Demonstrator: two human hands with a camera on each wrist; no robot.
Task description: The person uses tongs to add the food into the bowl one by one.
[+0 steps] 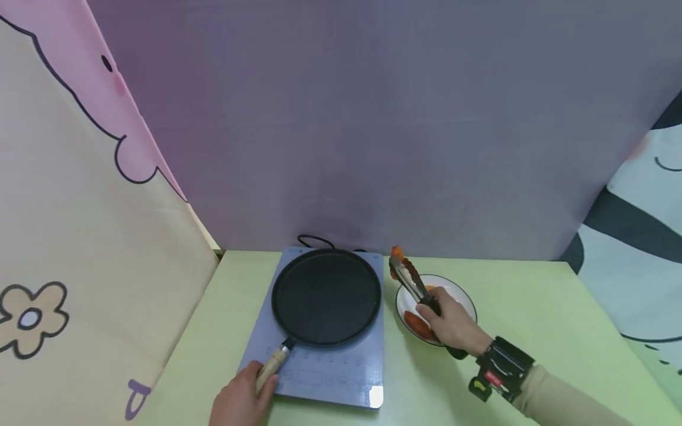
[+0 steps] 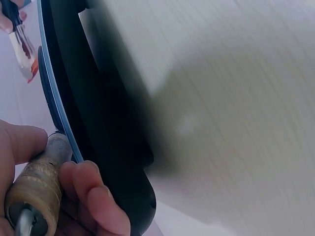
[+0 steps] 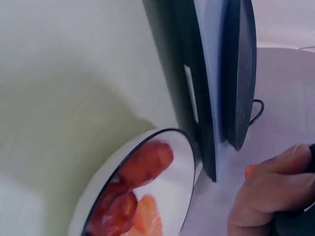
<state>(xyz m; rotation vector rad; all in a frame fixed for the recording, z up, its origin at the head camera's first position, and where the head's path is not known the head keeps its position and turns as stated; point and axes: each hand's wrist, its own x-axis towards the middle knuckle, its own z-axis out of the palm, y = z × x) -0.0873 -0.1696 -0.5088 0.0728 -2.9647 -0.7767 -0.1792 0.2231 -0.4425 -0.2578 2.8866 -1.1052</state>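
The left hand grips the wooden handle of a flat black frying pan, which sits on an induction cooktop. In the left wrist view, thumb and fingers wrap round that handle. Over a white bowl with a dark rim, the right hand holds metal tongs with black grips. An orange-red piece of food is at the tongs' tips, left of the bowl. Inside the bowl lie reddish-brown food pieces and a lighter orange one. No food shows in the pan.
A black cord loops behind the cooktop. The pale green table ends at a grey-purple backdrop. Cartoon-printed cloths hang at the left and right.
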